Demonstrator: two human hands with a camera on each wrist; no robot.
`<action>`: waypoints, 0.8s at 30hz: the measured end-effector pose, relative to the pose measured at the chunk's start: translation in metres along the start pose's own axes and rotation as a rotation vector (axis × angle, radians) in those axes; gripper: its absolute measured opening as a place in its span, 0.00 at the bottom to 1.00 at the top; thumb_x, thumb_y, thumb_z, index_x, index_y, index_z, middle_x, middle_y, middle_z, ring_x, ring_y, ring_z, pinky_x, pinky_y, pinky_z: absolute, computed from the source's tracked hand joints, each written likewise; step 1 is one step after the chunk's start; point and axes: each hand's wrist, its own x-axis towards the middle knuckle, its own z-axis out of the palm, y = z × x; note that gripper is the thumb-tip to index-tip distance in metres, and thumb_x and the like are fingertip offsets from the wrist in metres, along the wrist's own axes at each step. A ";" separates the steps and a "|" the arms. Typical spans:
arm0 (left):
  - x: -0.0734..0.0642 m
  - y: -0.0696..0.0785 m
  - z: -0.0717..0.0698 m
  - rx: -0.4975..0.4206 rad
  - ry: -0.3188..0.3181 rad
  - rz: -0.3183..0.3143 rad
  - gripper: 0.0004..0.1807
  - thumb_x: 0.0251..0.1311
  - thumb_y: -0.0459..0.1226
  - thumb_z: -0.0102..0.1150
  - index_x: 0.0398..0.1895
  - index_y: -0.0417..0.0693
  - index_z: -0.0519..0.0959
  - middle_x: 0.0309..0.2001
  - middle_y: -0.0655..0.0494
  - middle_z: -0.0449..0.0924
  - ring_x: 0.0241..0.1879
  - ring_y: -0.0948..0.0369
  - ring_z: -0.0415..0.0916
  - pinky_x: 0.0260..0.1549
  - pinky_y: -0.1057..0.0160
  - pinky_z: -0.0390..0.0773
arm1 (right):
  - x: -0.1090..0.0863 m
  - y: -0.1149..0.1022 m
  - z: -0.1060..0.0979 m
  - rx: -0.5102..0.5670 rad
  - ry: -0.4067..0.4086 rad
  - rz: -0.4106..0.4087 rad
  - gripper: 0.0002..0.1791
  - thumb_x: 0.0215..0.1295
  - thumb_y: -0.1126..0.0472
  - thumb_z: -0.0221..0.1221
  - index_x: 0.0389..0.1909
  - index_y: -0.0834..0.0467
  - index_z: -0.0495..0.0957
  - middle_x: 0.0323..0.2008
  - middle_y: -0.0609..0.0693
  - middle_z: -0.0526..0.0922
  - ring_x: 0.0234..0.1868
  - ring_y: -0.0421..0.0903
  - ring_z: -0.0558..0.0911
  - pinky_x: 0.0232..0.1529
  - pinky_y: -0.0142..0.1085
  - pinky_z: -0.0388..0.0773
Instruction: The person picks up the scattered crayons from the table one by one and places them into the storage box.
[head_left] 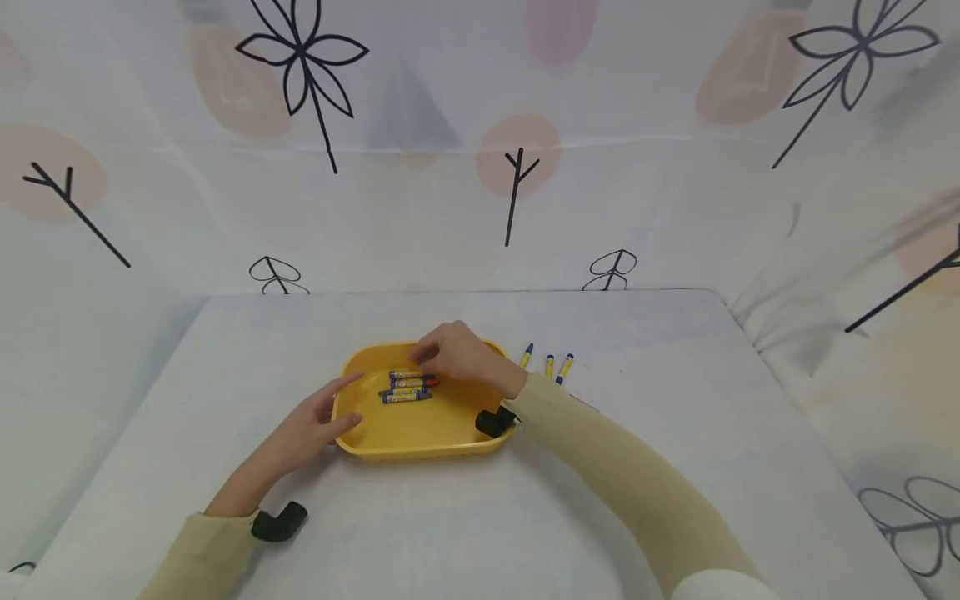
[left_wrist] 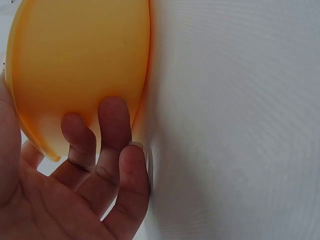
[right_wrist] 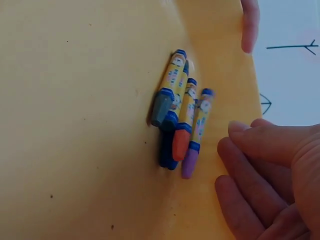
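Note:
A yellow plastic tray (head_left: 450, 433) lies on the white-covered table. Several crayons with yellow-and-blue wrappers lie in it side by side. In the right wrist view a grey crayon (right_wrist: 165, 105), an orange crayon (right_wrist: 185, 122) and a purple crayon (right_wrist: 198, 137) show their tips. My left hand (head_left: 311, 425) holds the tray's left side; its thumb reaches over the rim, and several fingers (left_wrist: 114, 122) rest against the outer wall. Over the tray's back part, just beside the purple crayon, my right hand (head_left: 457, 350) has loosely bent fingers with nothing between them.
Right of the tray, a few more crayons (head_left: 564, 368) lie on the table (head_left: 675, 400), partly hidden by my right forearm. A patterned cloth (head_left: 420, 208) hangs behind the table. Dark camera mounts (head_left: 279, 522) sit on both wrists; the right one overhangs the tray's front right corner.

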 end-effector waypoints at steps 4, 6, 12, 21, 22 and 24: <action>0.000 0.001 0.000 -0.002 -0.004 0.000 0.37 0.69 0.47 0.60 0.78 0.57 0.56 0.68 0.38 0.63 0.42 0.52 0.73 0.35 0.58 0.77 | -0.005 -0.002 -0.012 0.039 0.012 0.024 0.13 0.65 0.61 0.66 0.50 0.54 0.87 0.46 0.42 0.87 0.49 0.39 0.81 0.49 0.32 0.76; 0.001 0.001 0.000 -0.005 -0.004 -0.002 0.38 0.69 0.47 0.60 0.78 0.57 0.56 0.67 0.38 0.64 0.41 0.53 0.74 0.35 0.59 0.77 | -0.009 -0.001 -0.021 0.066 0.025 0.032 0.13 0.66 0.61 0.65 0.51 0.54 0.86 0.46 0.42 0.86 0.49 0.39 0.81 0.51 0.33 0.76; 0.000 0.001 0.001 -0.002 -0.003 -0.006 0.38 0.68 0.47 0.60 0.78 0.56 0.56 0.65 0.38 0.65 0.40 0.54 0.74 0.34 0.59 0.77 | -0.031 0.024 -0.057 0.149 0.118 0.012 0.14 0.66 0.59 0.66 0.51 0.57 0.85 0.44 0.44 0.87 0.46 0.40 0.84 0.49 0.35 0.79; 0.001 0.000 0.000 -0.007 0.002 -0.006 0.37 0.68 0.46 0.60 0.78 0.57 0.57 0.67 0.38 0.65 0.42 0.52 0.74 0.35 0.57 0.77 | -0.097 0.100 -0.098 0.155 0.237 0.167 0.16 0.67 0.56 0.65 0.53 0.56 0.84 0.50 0.49 0.85 0.53 0.48 0.82 0.57 0.47 0.75; 0.001 0.000 0.000 -0.008 0.003 -0.008 0.37 0.68 0.47 0.60 0.78 0.57 0.57 0.67 0.38 0.65 0.43 0.52 0.74 0.35 0.58 0.77 | -0.104 0.107 -0.099 0.153 0.241 0.202 0.16 0.68 0.56 0.64 0.54 0.57 0.83 0.51 0.49 0.85 0.54 0.49 0.81 0.57 0.48 0.74; 0.001 0.000 0.000 -0.009 0.005 -0.013 0.38 0.68 0.47 0.60 0.78 0.57 0.57 0.67 0.38 0.65 0.43 0.51 0.73 0.36 0.58 0.77 | -0.118 0.120 -0.101 0.129 0.242 0.255 0.16 0.68 0.58 0.63 0.55 0.57 0.83 0.52 0.51 0.84 0.56 0.51 0.79 0.58 0.50 0.73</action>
